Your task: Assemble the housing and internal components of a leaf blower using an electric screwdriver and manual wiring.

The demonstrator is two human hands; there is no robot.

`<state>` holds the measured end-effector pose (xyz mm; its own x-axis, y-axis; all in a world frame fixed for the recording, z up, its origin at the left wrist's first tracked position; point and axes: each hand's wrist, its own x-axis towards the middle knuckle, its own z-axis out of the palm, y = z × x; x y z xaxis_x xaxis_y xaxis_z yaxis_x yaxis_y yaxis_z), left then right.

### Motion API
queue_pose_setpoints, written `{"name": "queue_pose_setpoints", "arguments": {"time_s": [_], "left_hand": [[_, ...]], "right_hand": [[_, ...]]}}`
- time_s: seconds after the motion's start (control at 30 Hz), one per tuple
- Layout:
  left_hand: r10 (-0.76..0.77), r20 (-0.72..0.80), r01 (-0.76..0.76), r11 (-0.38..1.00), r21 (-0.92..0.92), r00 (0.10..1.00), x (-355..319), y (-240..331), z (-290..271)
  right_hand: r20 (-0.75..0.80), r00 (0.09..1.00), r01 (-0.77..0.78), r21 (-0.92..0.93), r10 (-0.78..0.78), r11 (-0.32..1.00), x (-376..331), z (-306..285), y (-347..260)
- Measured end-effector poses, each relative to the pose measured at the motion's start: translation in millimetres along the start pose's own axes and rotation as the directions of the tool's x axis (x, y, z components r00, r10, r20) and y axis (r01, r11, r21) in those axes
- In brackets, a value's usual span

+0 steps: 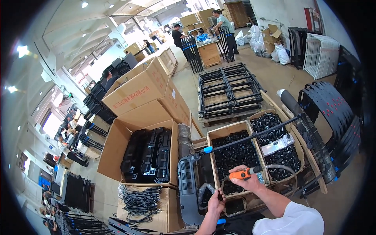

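My right hand (250,184) is wrapped round an orange electric screwdriver (239,174), whose pale cable loops away to the right. My left hand (215,201) is closed by the black vented panel (187,182); its fingertips pinch something small and dark that I cannot make out. The panel joins a black tube frame (270,130) with blue pads (208,149) on it, which spans the wooden bin. Under my right hand lies a divided wooden bin (210,137) holding many small black plastic parts (235,154). A silver box (277,145) rests on the parts in the right compartment.
At left, an open carton (107,156) holds black panels (147,154), with a bundle of black cables (141,201) in front. Black frames (229,88) lie on a pallet ahead. Curved black panels (331,103) stand at right. Other people (225,29) work farther off.
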<state>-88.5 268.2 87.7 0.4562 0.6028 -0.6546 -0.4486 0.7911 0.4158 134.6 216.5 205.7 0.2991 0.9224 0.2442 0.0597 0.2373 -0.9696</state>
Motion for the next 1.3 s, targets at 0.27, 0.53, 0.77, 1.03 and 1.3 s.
{"name": "queue_pose_setpoints", "arguments": {"time_s": [0.27, 0.53, 0.77, 1.03, 1.3], "left_hand": [[0.002, 0.145, 0.027, 0.981, -0.191, 0.989, -5, 22, 13], [-0.010, 0.090, 0.036, 0.955, -0.295, 0.996, -11, 37, -9], [0.041, 0.111, 0.000, 0.939, -0.345, 0.993, -10, 53, -26], [0.076, 0.071, -0.031, 0.870, -0.492, 0.995, -18, 63, -25], [0.185, -0.015, -0.174, 0.896, -0.409, 0.983, -34, 90, -28]], "right_hand": [[0.064, 0.997, -0.049, 0.143, 0.040, 0.989, -15, 35, -12], [0.133, 0.990, -0.055, 0.022, 0.052, 0.998, -20, 71, -13], [0.195, 0.976, -0.097, -0.020, 0.099, 0.995, -5, 94, -13], [0.206, 0.965, -0.172, 0.027, 0.163, 0.985, 13, 127, -11], [0.243, 0.960, -0.139, -0.009, 0.137, 0.990, 76, 175, 9]]}}
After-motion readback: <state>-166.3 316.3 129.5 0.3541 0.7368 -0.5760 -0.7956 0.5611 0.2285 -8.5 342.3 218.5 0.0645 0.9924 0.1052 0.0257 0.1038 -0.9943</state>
